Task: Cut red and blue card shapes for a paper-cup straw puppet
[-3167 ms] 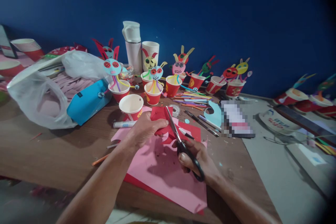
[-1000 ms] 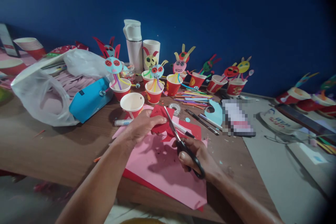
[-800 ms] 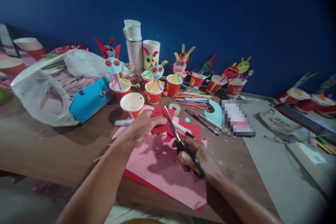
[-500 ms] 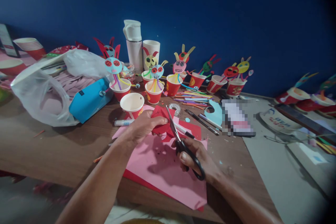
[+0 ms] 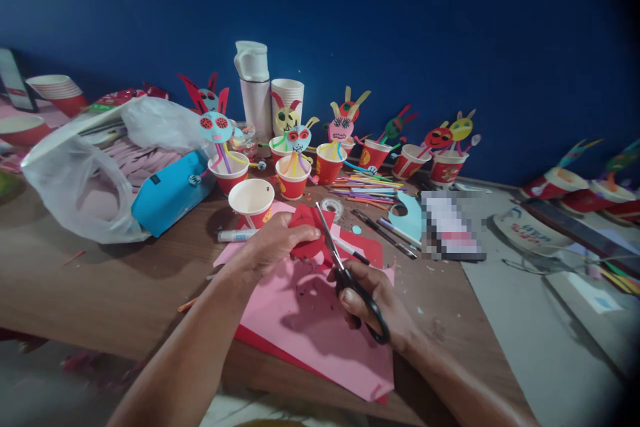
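My left hand (image 5: pixel 276 247) pinches a piece of red paper (image 5: pixel 306 232) above the table. My right hand (image 5: pixel 374 299) grips black-handled scissors (image 5: pixel 350 287), fingers through the loops. Their steel blades (image 5: pixel 325 235) point up and away, meeting the right edge of the red piece. Beneath both hands lies a pink paper sheet (image 5: pixel 320 347) scattered with small scraps, on top of a red sheet (image 5: pixel 265 348). A white-capped marker (image 5: pixel 350 253) lies partly hidden behind the scissors.
A white-rimmed red paper cup (image 5: pixel 251 203) stands just beyond my left hand. Further back are decorated cups, coloured straws, a tape roll (image 5: pixel 333 209), a glue stick (image 5: pixel 237 235), a blue pouch (image 5: pixel 170 193) and a plastic bag (image 5: pixel 70 183). The table's right edge meets a grey surface.
The red piece now has a rounder outline, and its corners are gone. Both hands stay in nearly the same place, with the scissors still at the paper's edge.
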A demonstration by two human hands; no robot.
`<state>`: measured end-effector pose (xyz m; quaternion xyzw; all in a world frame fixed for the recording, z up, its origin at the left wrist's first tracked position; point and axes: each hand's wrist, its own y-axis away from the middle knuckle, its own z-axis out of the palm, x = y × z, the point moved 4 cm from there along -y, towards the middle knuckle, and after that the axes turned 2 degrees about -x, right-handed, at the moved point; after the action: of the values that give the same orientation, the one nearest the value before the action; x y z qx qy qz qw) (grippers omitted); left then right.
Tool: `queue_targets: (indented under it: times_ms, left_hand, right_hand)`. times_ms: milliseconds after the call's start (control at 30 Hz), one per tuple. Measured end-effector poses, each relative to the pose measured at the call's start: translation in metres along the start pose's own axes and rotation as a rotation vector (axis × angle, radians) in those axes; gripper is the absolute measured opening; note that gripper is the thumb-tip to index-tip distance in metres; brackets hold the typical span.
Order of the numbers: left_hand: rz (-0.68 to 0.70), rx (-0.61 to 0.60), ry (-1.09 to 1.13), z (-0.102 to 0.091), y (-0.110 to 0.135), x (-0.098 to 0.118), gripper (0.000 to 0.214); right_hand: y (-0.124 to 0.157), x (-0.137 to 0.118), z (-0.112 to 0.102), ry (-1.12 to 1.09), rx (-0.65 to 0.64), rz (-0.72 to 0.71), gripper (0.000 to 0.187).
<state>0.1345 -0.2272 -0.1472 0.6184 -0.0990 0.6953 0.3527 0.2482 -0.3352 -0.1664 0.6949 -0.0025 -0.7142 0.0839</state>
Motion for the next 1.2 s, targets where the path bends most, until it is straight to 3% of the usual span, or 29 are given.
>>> queue_targets:
  times_ms: [1033, 1200]
  left_hand:
    - [-0.023, -0.001, -0.052, 0.001, 0.002, 0.001, 0.017]
    - [0.024, -0.026, -0.025, 0.004, 0.001, 0.004, 0.018]
  right_hand:
    - [-0.002, 0.008, -0.003, 0.01, 0.032, 0.024, 0.027]
    - [-0.004, 0.009, -0.003, -0.011, 0.048, -0.021, 0.034]
